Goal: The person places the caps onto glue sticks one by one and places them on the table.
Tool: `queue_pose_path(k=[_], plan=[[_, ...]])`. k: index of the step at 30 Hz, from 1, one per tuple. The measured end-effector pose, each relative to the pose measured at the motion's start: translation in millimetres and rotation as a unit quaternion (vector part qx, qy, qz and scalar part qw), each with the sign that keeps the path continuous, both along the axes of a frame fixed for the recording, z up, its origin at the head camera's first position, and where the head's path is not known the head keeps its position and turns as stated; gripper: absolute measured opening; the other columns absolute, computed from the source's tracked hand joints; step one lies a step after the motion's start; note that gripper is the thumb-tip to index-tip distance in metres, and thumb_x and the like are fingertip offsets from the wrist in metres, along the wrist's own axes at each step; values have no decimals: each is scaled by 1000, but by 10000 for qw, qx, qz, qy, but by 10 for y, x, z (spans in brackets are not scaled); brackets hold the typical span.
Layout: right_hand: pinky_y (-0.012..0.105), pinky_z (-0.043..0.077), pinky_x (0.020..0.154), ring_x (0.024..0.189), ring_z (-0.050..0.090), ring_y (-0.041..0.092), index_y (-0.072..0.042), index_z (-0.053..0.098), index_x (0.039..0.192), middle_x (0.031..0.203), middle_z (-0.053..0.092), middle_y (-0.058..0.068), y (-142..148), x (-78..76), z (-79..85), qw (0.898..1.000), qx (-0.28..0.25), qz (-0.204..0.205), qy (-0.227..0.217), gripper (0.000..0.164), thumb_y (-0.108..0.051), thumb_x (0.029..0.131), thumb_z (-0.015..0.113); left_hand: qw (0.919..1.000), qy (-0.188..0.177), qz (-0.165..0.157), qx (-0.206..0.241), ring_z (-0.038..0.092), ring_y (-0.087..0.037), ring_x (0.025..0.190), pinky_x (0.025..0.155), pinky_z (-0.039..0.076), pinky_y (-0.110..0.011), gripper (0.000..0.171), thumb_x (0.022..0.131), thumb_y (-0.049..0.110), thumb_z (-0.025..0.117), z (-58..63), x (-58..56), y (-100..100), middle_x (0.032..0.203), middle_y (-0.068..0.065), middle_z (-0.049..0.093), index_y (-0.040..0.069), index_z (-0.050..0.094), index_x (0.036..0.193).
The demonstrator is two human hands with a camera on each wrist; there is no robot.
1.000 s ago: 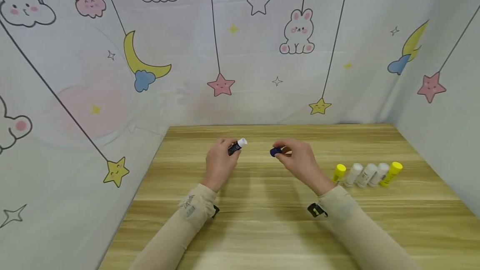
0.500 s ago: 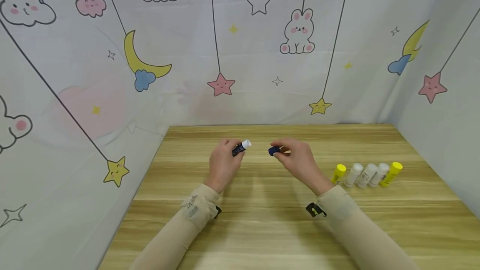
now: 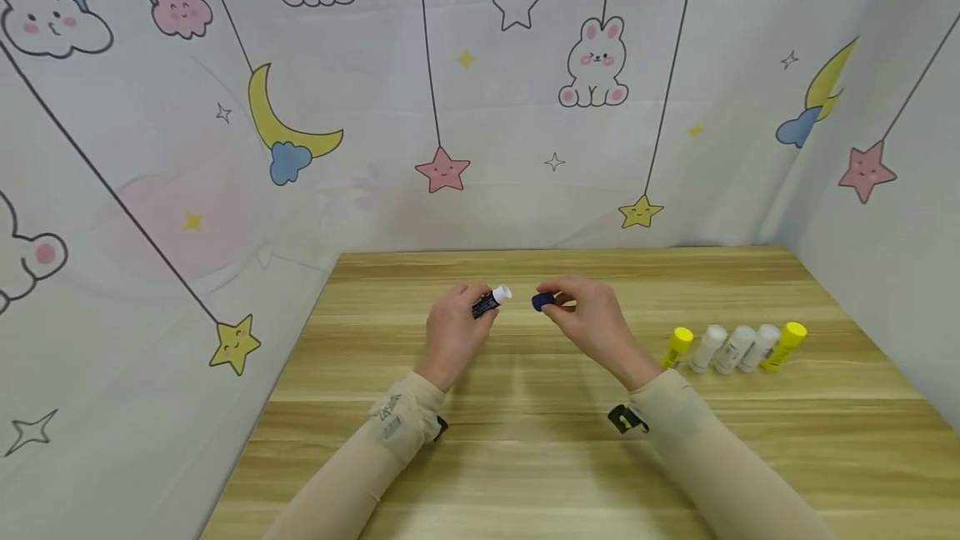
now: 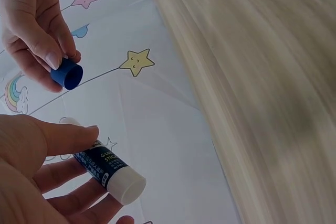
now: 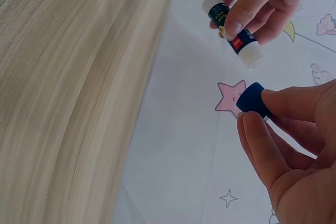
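My left hand (image 3: pixel 456 332) grips a dark blue glue stick (image 3: pixel 486 304) with white ends, held tilted above the table. "Glue stick" lettering shows on its label in the left wrist view, where the thumb presses the barrel against the fingers. A short way to the right, my right hand (image 3: pixel 596 319) pinches a blue cap (image 3: pixel 542 301) between thumb and fingertips. The cap's hollow mouth shows in the left wrist view (image 4: pixel 73 77). Cap and glue stick are apart, with the stick's white upper end (image 5: pixel 252 56) pointing toward the cap.
On the right side of the wooden table (image 3: pixel 525 457) stands a row of several glue sticks: a yellow one (image 3: pixel 678 344) at the left, white ones (image 3: pixel 735 348) between, and another yellow one (image 3: pixel 784 347) at the right. A cartoon-printed cloth (image 3: pixel 510 107) hangs behind and at both sides.
My left hand has moved right with the glue stick. My right hand has shifted slightly left with the cap, so the gap between stick and cap is smaller. The standing glue sticks have not moved.
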State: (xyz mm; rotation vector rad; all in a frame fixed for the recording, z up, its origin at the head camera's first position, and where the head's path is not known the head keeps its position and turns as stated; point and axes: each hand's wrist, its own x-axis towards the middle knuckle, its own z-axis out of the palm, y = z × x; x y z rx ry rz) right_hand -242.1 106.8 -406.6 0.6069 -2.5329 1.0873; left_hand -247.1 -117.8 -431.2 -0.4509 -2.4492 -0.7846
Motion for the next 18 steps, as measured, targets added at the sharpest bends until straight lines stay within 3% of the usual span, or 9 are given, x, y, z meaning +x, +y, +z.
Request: queue_pose_path(k=[18], plan=[[32,59,76,90,71,16,-11,76,111,109,72,3,-63,16,39,9999,-67,51,111,24,-7,87,79,9997,79,-54,-231,66,-21,85,81,53,-48,24,85,18,84,-22,69,61,96,-3,68,13,75,106]])
